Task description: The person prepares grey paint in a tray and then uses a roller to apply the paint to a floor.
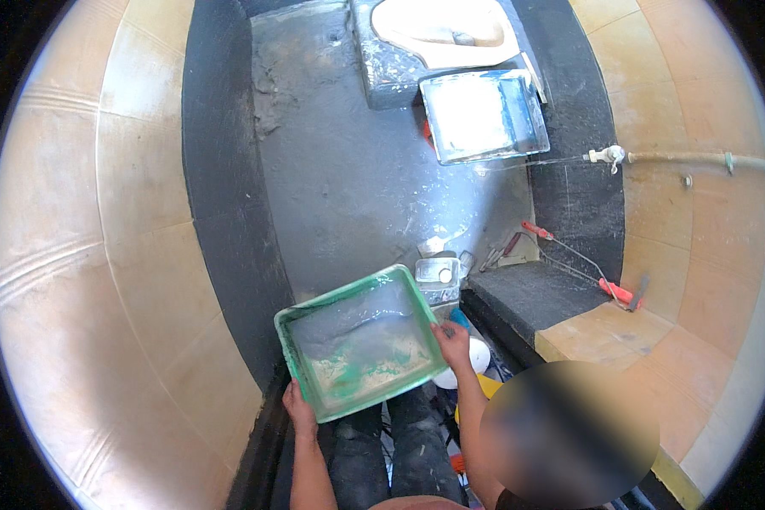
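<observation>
Between my hands is a rectangular green plastic basin [412, 293], held tilted above my legs. Grey liquid pools toward its far side, and pale sediment with green patches shows on the near part of its bottom. My left hand [299, 411] grips the near left corner, its fingers partly hidden by the rim. On the right side, my right hand [452, 345] is closed over the rim. Just past the basin's far right corner, a small clear plastic container [438, 270] stands on the ledge.
A squat toilet [450, 30] lies at the back, with a rectangular tub [484, 115] before it. Water streams from a wall tap [608, 156] toward the tub. Red-handled paint rollers [620, 293] lean by the dark step [527, 293]. A blurred person [569, 433] is close at lower right.
</observation>
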Available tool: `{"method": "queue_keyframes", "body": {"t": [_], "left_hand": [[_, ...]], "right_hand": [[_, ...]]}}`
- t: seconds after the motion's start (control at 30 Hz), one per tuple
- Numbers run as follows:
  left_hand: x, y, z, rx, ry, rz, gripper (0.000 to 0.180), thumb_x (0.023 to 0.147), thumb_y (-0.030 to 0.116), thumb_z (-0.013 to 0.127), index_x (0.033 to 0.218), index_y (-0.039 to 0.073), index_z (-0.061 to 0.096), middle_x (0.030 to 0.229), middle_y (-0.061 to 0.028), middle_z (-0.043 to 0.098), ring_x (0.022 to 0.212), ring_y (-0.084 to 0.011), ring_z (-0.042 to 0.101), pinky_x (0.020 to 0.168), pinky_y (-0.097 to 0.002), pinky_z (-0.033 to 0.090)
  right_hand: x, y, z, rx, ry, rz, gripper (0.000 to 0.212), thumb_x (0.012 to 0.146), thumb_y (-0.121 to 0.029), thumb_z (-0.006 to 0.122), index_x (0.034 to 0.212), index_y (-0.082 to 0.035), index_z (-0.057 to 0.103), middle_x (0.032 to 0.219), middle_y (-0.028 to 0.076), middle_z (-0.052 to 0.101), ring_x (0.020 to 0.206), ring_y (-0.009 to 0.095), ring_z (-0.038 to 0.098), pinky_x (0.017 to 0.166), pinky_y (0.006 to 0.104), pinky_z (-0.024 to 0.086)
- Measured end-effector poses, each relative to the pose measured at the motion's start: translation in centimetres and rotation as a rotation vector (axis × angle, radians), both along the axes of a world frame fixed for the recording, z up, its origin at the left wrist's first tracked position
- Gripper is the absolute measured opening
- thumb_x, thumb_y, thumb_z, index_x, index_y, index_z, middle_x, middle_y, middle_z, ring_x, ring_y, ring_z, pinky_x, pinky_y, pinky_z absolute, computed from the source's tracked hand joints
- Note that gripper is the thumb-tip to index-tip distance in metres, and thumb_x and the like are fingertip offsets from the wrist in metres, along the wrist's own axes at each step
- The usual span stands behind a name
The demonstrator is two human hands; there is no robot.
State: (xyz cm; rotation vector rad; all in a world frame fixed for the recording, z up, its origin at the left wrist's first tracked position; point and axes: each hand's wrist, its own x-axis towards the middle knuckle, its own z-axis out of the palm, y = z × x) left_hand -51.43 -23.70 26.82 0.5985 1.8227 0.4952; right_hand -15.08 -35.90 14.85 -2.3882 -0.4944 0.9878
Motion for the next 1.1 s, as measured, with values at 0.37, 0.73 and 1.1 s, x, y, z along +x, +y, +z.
{"method": "queue_keyframes", "body": {"t": [0.37, 0.73, 1.1], "left_hand": [[9.6, 14.7, 4.3, 0.148, -0.163, 0.167, 0.032, 0.107, 0.02, 0.05, 0.11, -0.007, 0.067, 0.105, -0.0127, 0.071, 0.093, -0.0221, 0.069, 0.085, -0.0359, 0.053], [10.2, 8.1, 6.0, 0.234, 0.072, 0.279, 0.036, 0.106, 0.024, 0.05, 0.114, -0.008, 0.064, 0.112, -0.0163, 0.068, 0.103, -0.025, 0.064, 0.096, -0.0387, 0.047], [13.7, 15.8, 10.9, 0.068, -0.166, 0.032, 0.031, 0.103, 0.022, 0.059, 0.088, -0.004, 0.065, 0.081, -0.0079, 0.065, 0.067, -0.0187, 0.061, 0.06, -0.0359, 0.048]], "right_hand": [[11.1, 26.6, -8.1, -0.016, 0.204, 0.422, 0.056, 0.081, -0.055, 0.077, 0.086, 0.0, 0.079, 0.081, 0.022, 0.075, 0.078, 0.033, 0.074, 0.076, 0.0439, 0.057], [8.6, 22.7, -3.1, 0.241, 0.179, 0.273, 0.04, 0.09, -0.04, 0.078, 0.081, -0.001, 0.074, 0.065, 0.002, 0.062, 0.066, 0.01, 0.056, 0.064, 0.0317, 0.048], [12.6, 13.9, -1.4, -0.133, 0.205, 0.321, 0.061, 0.079, -0.052, 0.083, 0.104, 0.003, 0.077, 0.102, 0.024, 0.076, 0.096, 0.032, 0.073, 0.089, 0.0435, 0.057]]}}
